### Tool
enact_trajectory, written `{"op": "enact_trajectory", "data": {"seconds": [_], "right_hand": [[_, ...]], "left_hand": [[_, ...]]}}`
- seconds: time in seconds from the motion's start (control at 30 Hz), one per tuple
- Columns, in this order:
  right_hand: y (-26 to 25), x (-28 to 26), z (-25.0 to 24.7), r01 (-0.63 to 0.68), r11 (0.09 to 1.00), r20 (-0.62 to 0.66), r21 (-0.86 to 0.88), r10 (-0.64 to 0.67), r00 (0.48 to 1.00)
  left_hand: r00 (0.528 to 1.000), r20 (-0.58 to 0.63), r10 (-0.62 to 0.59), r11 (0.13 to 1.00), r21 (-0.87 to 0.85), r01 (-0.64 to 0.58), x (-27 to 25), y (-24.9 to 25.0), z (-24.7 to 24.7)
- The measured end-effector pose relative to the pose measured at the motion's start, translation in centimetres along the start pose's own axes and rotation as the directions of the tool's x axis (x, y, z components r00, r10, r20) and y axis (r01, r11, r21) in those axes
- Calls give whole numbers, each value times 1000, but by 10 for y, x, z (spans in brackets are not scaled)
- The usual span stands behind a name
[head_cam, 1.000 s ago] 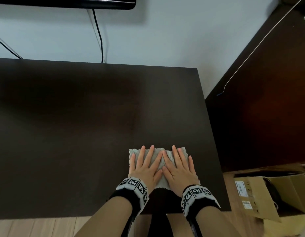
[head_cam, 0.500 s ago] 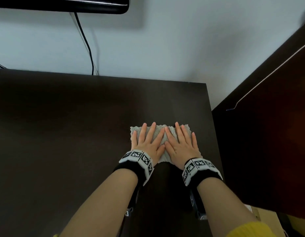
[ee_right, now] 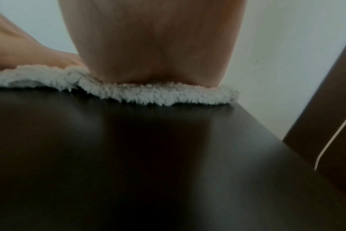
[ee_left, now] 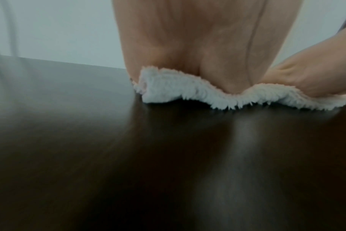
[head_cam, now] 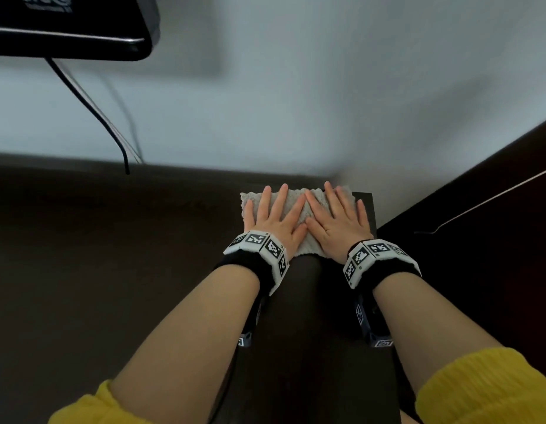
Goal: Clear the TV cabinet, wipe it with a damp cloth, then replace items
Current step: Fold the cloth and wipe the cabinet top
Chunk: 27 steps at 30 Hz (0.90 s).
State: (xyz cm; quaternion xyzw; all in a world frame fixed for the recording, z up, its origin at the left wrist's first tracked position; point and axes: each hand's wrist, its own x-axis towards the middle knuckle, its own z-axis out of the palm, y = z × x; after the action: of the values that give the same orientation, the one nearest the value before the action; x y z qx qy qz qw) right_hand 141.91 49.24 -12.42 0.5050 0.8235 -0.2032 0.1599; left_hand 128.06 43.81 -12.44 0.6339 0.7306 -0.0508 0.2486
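Observation:
A fluffy white cloth [head_cam: 296,198] lies flat at the back right corner of the dark brown TV cabinet top [head_cam: 112,270]. My left hand [head_cam: 273,215] and right hand [head_cam: 336,215] press on it side by side, fingers straight and spread, thumbs nearly touching. In the left wrist view the palm [ee_left: 198,46] bears down on the cloth's edge [ee_left: 178,92]. The right wrist view shows the other palm [ee_right: 152,46] on the cloth [ee_right: 148,93] near the cabinet's right edge. Most of the cloth is hidden under my hands.
A black TV [head_cam: 66,26] hangs on the pale wall at upper left, with a black cable [head_cam: 91,114] running down behind the cabinet. A dark wooden door or panel [head_cam: 479,224] stands to the right of the cabinet.
Both hands have pushed the cloth away from the front edge to the back right corner by the wall. My head has leaned forward, so the floor and cardboard box have left the view.

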Motion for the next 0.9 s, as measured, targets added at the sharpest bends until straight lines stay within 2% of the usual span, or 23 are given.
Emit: {"op": "enact_trajectory", "data": {"seconds": [0.23, 0.47, 0.67, 0.9], "right_hand": [[30, 2, -5, -25, 999, -45, 27, 26, 999], [32, -19, 6, -50, 999, -44, -4, 50, 998], [20, -73, 33, -87, 996, -30, -3, 87, 996], [-3, -191, 97, -129, 992, -34, 4, 129, 991]], "left_hand": [[999, 19, 46, 999, 21, -47, 22, 23, -5], [997, 22, 69, 997, 38, -70, -3, 28, 7], [994, 34, 100, 993, 66, -102, -57, 33, 32], [983, 71, 170, 975, 131, -178, -167, 37, 87]]}}
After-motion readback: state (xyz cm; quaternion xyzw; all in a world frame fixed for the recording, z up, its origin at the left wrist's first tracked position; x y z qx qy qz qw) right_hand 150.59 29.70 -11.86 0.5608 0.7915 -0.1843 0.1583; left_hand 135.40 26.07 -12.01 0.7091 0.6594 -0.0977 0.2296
